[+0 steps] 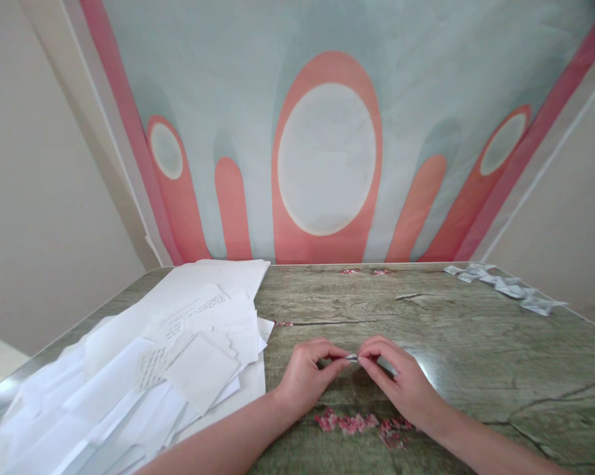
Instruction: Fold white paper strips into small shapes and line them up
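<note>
A small folded piece of paper [351, 357] is pinched between my two hands, just above the tabletop. My left hand [310, 369] grips its left end with thumb and forefinger. The other end is held by my right hand [401, 377] in a like pinch; most of the paper is covered by the fingertips. To the left of my left hand lies a spread pile of white paper sheets and torn pieces [198, 373], some with printed lines.
The wood-patterned table [327, 300] has pink flower prints [349, 422]. Several small folded paper pieces [508, 287] lie along its far right edge. Behind the table hangs a backdrop [327, 244] with red arch shapes, with plain walls to either side.
</note>
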The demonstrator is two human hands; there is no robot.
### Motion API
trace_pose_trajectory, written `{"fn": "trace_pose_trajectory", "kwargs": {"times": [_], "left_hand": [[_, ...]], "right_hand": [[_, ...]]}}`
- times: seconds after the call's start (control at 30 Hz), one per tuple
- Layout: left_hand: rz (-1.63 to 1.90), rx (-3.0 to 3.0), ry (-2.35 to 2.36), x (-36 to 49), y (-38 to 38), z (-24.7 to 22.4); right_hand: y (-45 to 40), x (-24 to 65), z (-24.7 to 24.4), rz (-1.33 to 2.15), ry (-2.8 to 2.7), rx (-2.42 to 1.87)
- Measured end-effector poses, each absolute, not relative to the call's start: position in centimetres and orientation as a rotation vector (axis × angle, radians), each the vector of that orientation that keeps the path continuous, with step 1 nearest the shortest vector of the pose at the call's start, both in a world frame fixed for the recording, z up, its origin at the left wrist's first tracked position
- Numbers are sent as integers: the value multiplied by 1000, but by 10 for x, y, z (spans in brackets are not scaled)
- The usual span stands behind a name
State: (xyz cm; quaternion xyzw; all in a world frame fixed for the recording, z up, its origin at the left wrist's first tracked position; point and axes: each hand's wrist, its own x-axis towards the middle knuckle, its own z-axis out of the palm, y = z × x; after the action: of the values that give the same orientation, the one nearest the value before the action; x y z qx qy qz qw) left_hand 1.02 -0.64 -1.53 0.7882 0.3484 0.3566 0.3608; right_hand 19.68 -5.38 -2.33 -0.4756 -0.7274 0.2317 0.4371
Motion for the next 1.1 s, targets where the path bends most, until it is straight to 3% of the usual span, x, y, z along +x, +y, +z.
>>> {"fn": "trace_pose_trajectory", "kwargs": {"times": [0.8,1.1], "left_hand": [[894,2020,863,10,-6,-21],[1044,2077,867,10,-7,-18]], "right_hand": [[-52,199,-29,393,-1937,-1127],[-53,200,-30,291,-2034,-1168]]}}
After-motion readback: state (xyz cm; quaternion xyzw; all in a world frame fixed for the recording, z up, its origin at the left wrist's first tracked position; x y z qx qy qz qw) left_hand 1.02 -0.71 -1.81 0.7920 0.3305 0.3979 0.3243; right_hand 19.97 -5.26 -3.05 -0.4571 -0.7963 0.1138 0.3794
